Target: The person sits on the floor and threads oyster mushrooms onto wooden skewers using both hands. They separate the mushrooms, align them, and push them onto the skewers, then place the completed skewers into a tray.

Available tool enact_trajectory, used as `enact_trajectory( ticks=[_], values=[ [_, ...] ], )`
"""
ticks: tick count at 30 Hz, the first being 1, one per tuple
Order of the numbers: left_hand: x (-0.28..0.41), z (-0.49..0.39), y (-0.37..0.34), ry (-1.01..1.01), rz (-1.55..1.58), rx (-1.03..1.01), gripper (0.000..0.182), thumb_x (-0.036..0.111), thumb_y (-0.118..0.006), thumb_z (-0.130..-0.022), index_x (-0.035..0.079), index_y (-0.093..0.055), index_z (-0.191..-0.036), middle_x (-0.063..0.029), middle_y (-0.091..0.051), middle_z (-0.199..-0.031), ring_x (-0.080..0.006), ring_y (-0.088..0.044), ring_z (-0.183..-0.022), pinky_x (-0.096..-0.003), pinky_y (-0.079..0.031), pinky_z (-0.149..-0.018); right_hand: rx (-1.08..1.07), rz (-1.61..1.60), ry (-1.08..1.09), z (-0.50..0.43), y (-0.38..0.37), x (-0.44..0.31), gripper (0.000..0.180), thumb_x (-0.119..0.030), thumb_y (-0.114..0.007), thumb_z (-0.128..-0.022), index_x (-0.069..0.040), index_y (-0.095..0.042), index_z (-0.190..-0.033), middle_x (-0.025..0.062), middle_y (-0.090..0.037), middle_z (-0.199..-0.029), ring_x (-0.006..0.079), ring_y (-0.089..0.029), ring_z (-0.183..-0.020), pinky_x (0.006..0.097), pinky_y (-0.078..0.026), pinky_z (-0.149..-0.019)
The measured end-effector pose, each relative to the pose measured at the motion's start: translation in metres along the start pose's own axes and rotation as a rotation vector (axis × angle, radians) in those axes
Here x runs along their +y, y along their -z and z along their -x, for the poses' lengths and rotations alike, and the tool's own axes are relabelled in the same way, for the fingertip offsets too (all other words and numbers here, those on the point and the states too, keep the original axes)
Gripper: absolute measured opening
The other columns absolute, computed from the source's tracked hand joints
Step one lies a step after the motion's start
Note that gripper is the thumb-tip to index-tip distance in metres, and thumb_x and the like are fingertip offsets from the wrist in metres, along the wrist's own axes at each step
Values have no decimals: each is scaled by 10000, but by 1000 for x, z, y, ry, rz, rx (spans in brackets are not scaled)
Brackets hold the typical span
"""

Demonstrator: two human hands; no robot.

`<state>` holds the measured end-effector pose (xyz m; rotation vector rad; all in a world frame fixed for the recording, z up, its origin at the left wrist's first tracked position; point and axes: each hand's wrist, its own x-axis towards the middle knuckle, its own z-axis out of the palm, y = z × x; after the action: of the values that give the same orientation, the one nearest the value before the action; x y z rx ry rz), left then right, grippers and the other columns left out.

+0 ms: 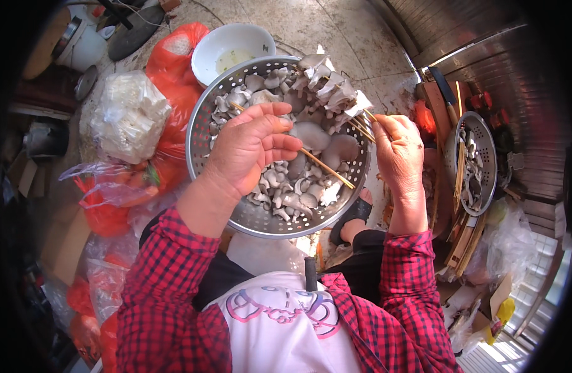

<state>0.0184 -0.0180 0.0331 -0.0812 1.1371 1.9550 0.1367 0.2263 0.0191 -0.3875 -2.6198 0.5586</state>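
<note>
A large perforated metal colander (pixel 276 232) sits before me, heaped with grey oyster mushrooms (pixel 309 135). My right hand (pixel 400 149) pinches the end of a bamboo skewer (pixel 371 114) at the colander's right rim. Torn mushroom pieces (pixel 337 93) are threaded along it. Several more skewer ends show just below that one. Over the middle of the colander, my left hand (pixel 253 144) has its palm turned up and fingers apart, seemingly holding nothing. A bare bamboo stick (pixel 330 169) passes behind the left hand and slants across the mushrooms.
A white bowl (pixel 239 42) with some liquid stands beyond the colander. Red plastic bags (pixel 174 93) and a clear bag of pale contents (pixel 127 116) lie left. At right are a smaller colander (pixel 489 172) with mushrooms, a skewer bundle (pixel 460 168) and a knife (pixel 443 88).
</note>
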Motion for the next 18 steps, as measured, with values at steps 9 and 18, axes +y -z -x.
enact_trajectory(
  ticks=[9,18],
  values=[
    [-5,-3,1,21,-48,-11,343,137,-636,-909,8,-566,-1219,-91,-655,-1021,-200,-708,-817,-334,-586,-753,-119,62,37,-2,-4,-2,178,-92,-664,-879,-31,-714,-1039,142,-678,-966,318,-654,-929,375,-512,-835],
    [-4,-4,0,29,-38,-27,283,109,-640,-905,15,-594,-1168,-77,-666,-990,-175,-710,-746,-305,-589,-684,-274,136,-77,-3,-18,6,206,-89,-647,-876,-31,-724,-1059,157,-660,-992,333,-633,-995,400,-502,-880]
  ],
)
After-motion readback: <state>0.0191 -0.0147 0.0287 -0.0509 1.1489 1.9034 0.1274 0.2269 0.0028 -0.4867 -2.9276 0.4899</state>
